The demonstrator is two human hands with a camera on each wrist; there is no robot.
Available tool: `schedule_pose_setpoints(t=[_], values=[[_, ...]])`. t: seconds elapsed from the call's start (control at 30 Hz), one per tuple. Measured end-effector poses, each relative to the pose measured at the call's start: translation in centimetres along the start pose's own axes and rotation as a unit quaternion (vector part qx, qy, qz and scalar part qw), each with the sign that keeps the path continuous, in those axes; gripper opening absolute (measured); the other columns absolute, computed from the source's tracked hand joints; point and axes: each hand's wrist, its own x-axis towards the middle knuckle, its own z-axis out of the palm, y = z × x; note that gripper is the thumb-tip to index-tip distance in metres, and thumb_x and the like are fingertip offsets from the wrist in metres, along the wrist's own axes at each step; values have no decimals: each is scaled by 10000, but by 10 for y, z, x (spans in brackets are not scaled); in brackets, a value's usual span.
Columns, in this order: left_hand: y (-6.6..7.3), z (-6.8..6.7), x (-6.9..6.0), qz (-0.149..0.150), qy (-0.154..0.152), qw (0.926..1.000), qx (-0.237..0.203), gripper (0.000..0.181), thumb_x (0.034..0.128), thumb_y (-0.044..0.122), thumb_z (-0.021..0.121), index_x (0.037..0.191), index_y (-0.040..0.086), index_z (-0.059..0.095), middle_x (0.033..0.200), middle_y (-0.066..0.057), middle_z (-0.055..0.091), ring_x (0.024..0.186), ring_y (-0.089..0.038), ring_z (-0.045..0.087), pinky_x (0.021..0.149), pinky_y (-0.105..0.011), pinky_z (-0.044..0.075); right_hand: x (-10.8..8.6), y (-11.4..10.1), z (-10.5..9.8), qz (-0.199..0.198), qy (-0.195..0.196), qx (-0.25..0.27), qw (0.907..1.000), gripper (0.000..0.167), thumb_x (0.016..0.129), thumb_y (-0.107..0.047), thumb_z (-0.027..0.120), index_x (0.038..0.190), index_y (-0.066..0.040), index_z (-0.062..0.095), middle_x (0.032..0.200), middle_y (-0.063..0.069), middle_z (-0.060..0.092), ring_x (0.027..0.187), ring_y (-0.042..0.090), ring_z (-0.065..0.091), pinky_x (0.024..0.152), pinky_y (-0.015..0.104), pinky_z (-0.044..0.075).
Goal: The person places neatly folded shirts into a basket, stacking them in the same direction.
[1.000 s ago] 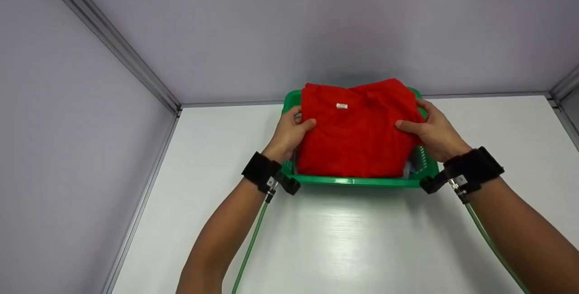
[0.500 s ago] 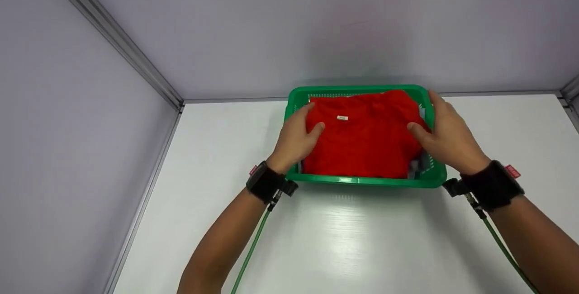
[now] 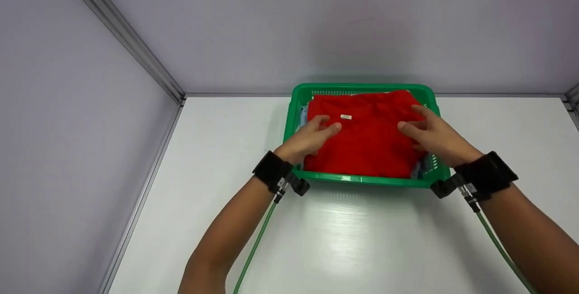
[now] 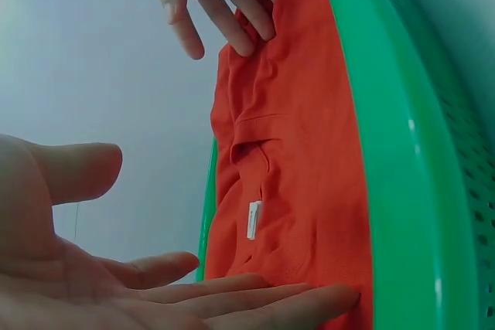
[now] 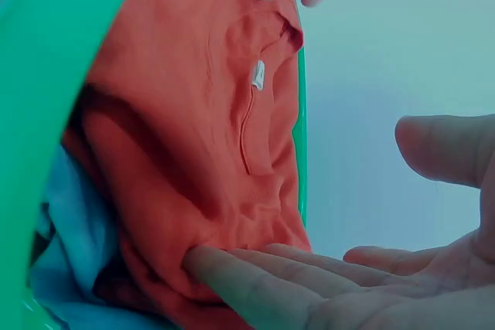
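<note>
A folded red garment (image 3: 362, 144) with a small white label (image 3: 346, 116) lies inside a green plastic basket (image 3: 362, 179). At its left side is my left hand (image 3: 309, 140), fingers spread and fairly straight, with the fingertips against the cloth in the left wrist view. My right hand (image 3: 436, 138) is at the garment's right side. Its fingertips touch the red cloth in the right wrist view, while its thumb stands apart. Neither hand pinches the cloth. Light blue cloth (image 5: 77, 245) shows beneath the red garment.
The basket stands on a white table (image 3: 344, 235) close to the back wall (image 3: 253, 27). A side wall (image 3: 68, 126) rises at the left. Each wrist wears a black band with a green cable (image 3: 255, 251) trailing toward me.
The red garment has come down into the basket, uncovering the back rim. Both hands have released its edges, and the left hand has shifted inward over the cloth.
</note>
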Motion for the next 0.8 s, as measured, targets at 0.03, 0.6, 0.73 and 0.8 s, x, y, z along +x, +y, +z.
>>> schedule_pose_setpoints(t=[0.03,0.6,0.73,0.8], values=[[0,0,0,-26,-23,10000,-10,735,1060,461,598,1653,155,289,1667,-90,376,1442,-263,434,1162,-540,465,0,1,-1,44,-19,53,10000,920,1104,-441,508,1690,-120,-125,1729,298,150,1568,472,297,1230,607,358],[-6,9,2,-232,-54,9996,154,753,1052,478,604,1655,167,278,1625,-80,400,1406,-252,432,1192,-537,416,3,13,-11,433,-75,369,9984,942,1098,-488,489,1683,-104,-141,1724,296,160,1562,440,329,1222,553,379],[-9,11,2,-306,-55,9994,148,760,1052,473,604,1658,160,268,1640,-81,386,1424,-256,422,1214,-545,392,5,14,-8,423,-119,439,9981,963,1095,-484,502,1677,-93,-157,1730,284,145,1563,440,321,1232,558,372],[-10,12,2,-331,-50,9993,147,761,1051,466,607,1658,156,267,1644,-80,383,1427,-255,421,1219,-540,389,5,15,-6,421,-136,434,9981,970,1095,-477,507,1674,-92,-169,1734,285,122,1565,447,306,1244,570,357]])
